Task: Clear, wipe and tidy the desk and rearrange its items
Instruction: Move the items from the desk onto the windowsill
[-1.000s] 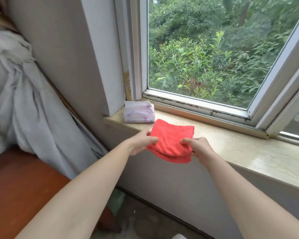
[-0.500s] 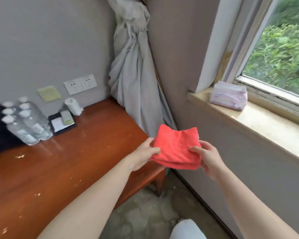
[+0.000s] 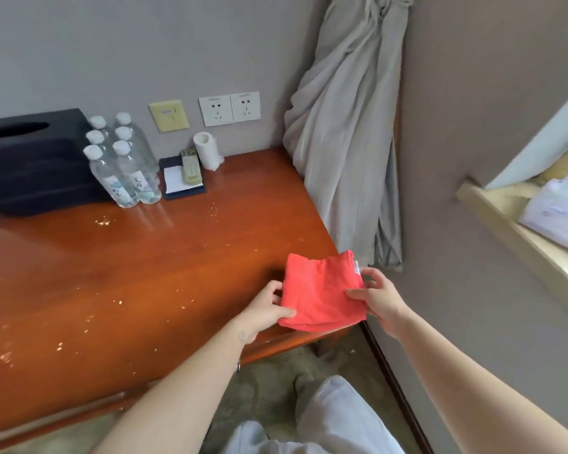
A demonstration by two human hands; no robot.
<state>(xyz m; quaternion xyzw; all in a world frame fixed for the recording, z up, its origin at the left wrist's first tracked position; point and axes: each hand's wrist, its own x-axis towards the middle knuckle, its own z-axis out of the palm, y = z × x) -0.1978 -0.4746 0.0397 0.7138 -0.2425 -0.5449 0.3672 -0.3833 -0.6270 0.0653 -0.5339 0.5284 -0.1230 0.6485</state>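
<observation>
- The person is turning away from the windowsill point(image 3: 522, 231), which was filling the view a second ago, and is now facing the table point(image 3: 145, 273). The folded red cloth point(image 3: 322, 290) is coming along and is now hovering at the table's near right corner.
- Both grips are pinching the cloth. The left hand point(image 3: 269, 309) is holding its left edge and the right hand point(image 3: 377, 299) its right edge, by the white tag.
- This is probably leading into the wipe. Pale crumbs point(image 3: 104, 221) are dotting the tabletop, while the water bottles point(image 3: 122, 165), remote point(image 3: 191, 168) and paper roll point(image 3: 207, 150) are standing at the back, likely needing shifting.
- The cloth is hiding the fingers beneath it, and whether it is touching the wood cannot be told. The frame edge is cutting off the black tissue box point(image 3: 30, 158).
</observation>
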